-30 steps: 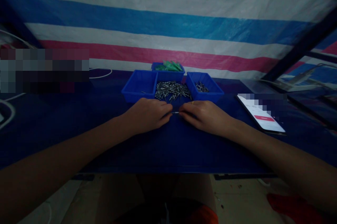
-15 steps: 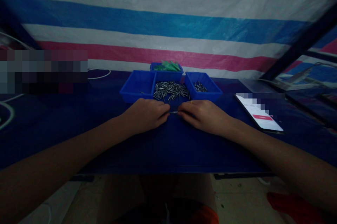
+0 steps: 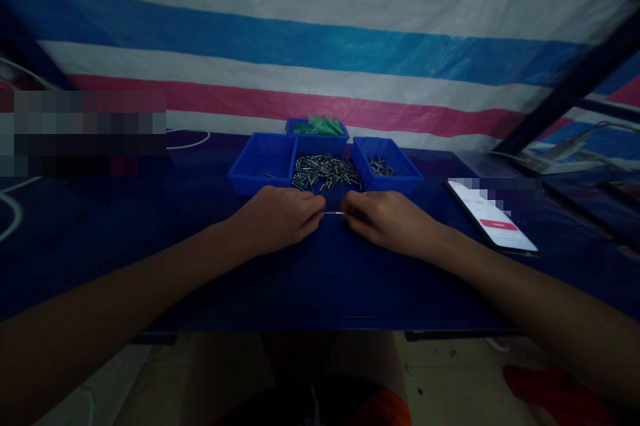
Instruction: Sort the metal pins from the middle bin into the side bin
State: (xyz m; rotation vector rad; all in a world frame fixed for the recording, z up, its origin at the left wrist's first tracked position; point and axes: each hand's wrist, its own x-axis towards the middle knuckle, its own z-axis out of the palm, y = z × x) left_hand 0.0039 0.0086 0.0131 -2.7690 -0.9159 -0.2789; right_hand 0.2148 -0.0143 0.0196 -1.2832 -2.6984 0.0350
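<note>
A thin silvery blind rivet point(image 3: 333, 213) spans the small gap between my hands, just above the blue table. My left hand point(image 3: 280, 219) is closed, with thumb and forefinger pinching the rivet's thin end. On the other side my right hand point(image 3: 387, 218) is also closed, its fingertips at the rivet's thicker end. Behind the hands lies a loose pile of similar rivets point(image 3: 325, 171). More rivets sit in the right blue bin point(image 3: 395, 181). In the left blue bin point(image 3: 260, 179) one small metal piece shows near the front. The hands hide the front of the pile partly.
A third blue bin point(image 3: 320, 139) with green plastic packets point(image 3: 325, 125) stands behind the pile. To the right a lit phone point(image 3: 500, 223) lies on the table point(image 3: 320, 286). White cables point(image 3: 187, 139) run along the left. A striped sheet point(image 3: 300, 46) hangs at the back.
My right hand has shifted slightly to the right, so the gap between the hands is wider and more of the rivet shows. My left hand stays almost where it was.
</note>
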